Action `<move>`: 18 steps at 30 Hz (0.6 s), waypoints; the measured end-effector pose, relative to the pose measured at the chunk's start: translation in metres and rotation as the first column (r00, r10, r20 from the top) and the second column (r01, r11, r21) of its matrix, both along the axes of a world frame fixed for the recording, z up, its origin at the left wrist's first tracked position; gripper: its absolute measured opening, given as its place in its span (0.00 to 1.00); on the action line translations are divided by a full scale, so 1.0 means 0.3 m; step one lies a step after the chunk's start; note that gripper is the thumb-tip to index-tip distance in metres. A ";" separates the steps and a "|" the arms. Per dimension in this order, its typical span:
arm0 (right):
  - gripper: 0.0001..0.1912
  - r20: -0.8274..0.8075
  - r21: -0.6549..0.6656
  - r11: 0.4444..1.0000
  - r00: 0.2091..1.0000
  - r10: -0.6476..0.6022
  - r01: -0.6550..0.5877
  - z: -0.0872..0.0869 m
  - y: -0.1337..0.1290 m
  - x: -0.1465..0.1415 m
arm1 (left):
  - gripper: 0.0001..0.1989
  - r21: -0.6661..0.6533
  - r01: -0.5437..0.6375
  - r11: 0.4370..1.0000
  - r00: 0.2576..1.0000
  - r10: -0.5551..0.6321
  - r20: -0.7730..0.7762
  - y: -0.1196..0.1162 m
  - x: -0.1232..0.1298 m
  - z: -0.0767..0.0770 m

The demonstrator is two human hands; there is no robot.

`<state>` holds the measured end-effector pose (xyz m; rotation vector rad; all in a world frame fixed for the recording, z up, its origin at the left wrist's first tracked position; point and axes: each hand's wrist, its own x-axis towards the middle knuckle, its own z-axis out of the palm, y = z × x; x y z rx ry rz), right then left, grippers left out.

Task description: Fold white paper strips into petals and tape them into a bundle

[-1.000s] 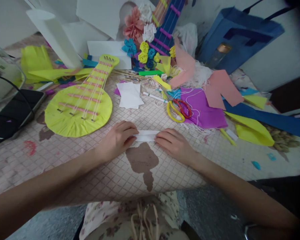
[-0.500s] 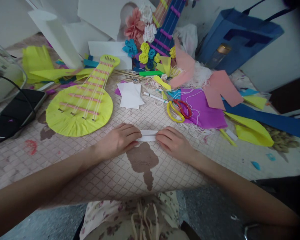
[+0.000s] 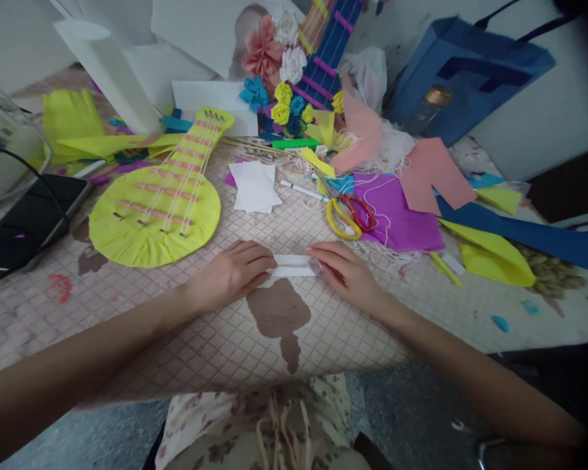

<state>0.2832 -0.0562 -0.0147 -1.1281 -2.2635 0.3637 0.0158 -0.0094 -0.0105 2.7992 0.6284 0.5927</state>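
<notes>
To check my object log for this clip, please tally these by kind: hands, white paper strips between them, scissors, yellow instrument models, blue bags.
Hands: 2, left hand and right hand
White paper strip: 1
Scissors: 1
Yellow instrument model: 1
Blue bag: 1
Total: 6

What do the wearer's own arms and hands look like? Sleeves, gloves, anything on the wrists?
Left hand and right hand: both ungloved, no rings visible. Left forearm and right forearm: bare, no sleeves in view, no watch, bracelet or cable seen on either wrist. Below: pale floral-print clothing with cream cords at the front.
</notes>
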 end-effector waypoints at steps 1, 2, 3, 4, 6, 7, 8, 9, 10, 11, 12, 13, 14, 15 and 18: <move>0.16 0.019 -0.013 0.999 0.999 0.033 -0.033 -0.002 0.003 0.001 | 0.09 -0.010 -0.005 1.000 1.000 0.005 -0.002 0.000 0.000 0.001; 0.16 0.039 -0.022 0.998 0.997 0.062 -0.061 -0.003 0.006 0.002 | 0.09 -0.022 -0.011 1.000 1.000 0.011 -0.001 -0.001 0.000 0.002; 0.15 0.055 -0.024 0.996 0.995 0.082 -0.081 -0.005 0.007 0.002 | 0.09 -0.034 -0.020 0.999 1.000 0.020 0.000 -0.002 0.001 0.002; 0.14 0.071 -0.022 0.996 0.993 0.093 -0.091 -0.006 0.008 0.003 | 0.09 -0.045 -0.030 0.999 1.000 0.030 0.003 -0.003 0.003 0.002; 0.14 0.092 -0.008 0.996 0.992 0.092 -0.092 -0.008 0.007 0.002 | 0.08 -0.065 -0.055 0.996 0.998 0.056 0.010 -0.006 0.008 0.001; 0.14 0.096 0.006 0.996 0.992 0.085 -0.086 -0.009 0.006 0.001 | 0.08 -0.074 -0.069 0.995 0.997 0.070 0.012 -0.007 0.010 0.001; 0.14 0.096 0.023 0.997 0.993 0.073 -0.076 -0.009 0.005 0.001 | 0.08 -0.083 -0.082 0.993 0.996 0.084 0.013 -0.008 0.013 0.001; 0.14 0.093 0.040 0.997 0.994 0.061 -0.065 -0.010 0.004 0.000 | 0.08 -0.094 -0.093 0.991 0.995 0.095 0.015 -0.009 0.016 0.002; 0.15 0.088 0.059 0.997 0.995 0.052 -0.057 -0.009 0.003 0.000 | 0.08 -0.104 -0.101 0.989 0.994 0.103 0.020 -0.010 0.018 0.003; 0.14 0.084 0.081 0.995 0.995 0.052 -0.059 -0.009 0.002 0.000 | 0.07 -0.116 -0.102 0.988 0.994 0.106 0.023 -0.010 0.021 0.004; 0.14 0.088 0.101 0.992 0.994 0.066 -0.075 -0.008 0.001 0.001 | 0.07 -0.126 -0.099 0.987 0.994 0.104 0.027 -0.010 0.022 0.005; 0.13 0.099 0.120 0.987 0.991 0.091 -0.103 -0.008 0.000 0.001 | 0.07 -0.132 -0.094 0.987 0.995 0.099 0.032 -0.009 0.024 0.006; 0.12 0.117 0.137 0.981 0.986 0.122 -0.137 -0.007 -0.001 0.002 | 0.07 -0.136 -0.088 0.987 0.995 0.093 0.035 -0.008 0.024 0.007; 0.11 0.139 0.148 0.975 0.979 0.147 -0.168 -0.007 -0.002 0.002 | 0.08 -0.137 -0.083 0.987 0.995 0.089 0.037 -0.006 0.024 0.008; 0.09 0.191 0.165 0.968 0.969 0.157 -0.190 -0.007 -0.006 0.000 | 0.09 -0.133 -0.072 0.989 0.996 0.077 0.038 -0.001 0.020 0.010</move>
